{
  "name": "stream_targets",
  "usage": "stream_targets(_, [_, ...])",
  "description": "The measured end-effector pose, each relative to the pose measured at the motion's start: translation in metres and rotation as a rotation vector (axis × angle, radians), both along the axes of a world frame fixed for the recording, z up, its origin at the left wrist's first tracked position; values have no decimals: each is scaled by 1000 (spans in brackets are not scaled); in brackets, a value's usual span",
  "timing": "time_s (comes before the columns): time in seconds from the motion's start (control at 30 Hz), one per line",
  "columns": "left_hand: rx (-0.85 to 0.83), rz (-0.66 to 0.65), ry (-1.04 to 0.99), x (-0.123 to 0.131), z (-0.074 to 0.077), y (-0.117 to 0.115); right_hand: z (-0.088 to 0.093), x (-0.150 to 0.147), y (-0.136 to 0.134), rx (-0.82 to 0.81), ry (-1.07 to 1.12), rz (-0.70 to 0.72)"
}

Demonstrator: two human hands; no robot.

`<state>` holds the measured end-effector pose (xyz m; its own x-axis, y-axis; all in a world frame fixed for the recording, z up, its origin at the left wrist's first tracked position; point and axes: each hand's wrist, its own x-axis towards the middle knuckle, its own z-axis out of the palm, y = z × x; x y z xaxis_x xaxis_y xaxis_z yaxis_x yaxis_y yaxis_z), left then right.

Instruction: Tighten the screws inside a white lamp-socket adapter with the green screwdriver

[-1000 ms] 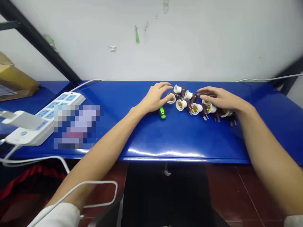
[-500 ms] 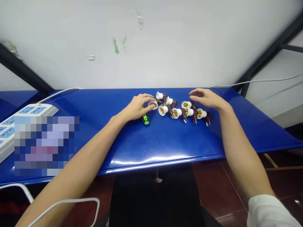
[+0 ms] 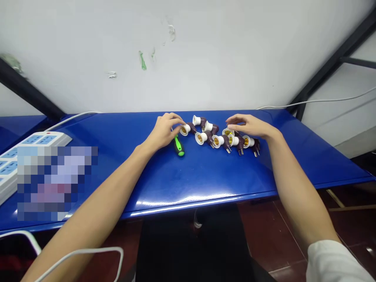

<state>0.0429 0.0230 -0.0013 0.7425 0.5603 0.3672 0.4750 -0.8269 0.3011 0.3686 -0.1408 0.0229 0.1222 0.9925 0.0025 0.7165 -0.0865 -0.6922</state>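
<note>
Right hand [image 3: 249,126] shifted over lamp-socket adapters [image 3: 201,138], fingers spread; left hand [image 3: 164,131] curled at nearest adapter [image 3: 185,129] beside screwdriver [image 3: 178,145].

The left hand [image 3: 164,131] and right hand [image 3: 248,126] hung over a row of white lamp-socket plugs [image 3: 217,139] on the blue tabletop [image 3: 205,178], a green-handled screwdriver [image 3: 178,147] lying just below the left hand. Blue surface ran from the row to the near edge. A wall [image 3: 188,51] closed the far side; a power strip [image 3: 44,138] lay well left.
</note>
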Motion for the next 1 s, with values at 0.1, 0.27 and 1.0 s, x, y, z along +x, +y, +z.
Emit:
stream_targets(0.1, [-14,61,-11,0,2,-2,2,-3,-2,-25,11,30])
stream_targets(0.27, [-37,22,15,1,4,-7,-3,-1,1,13,-7,-16])
stream_targets(1.0, [-3,-124,48,3,5,-15,20,-31,-12,79,-109,177])
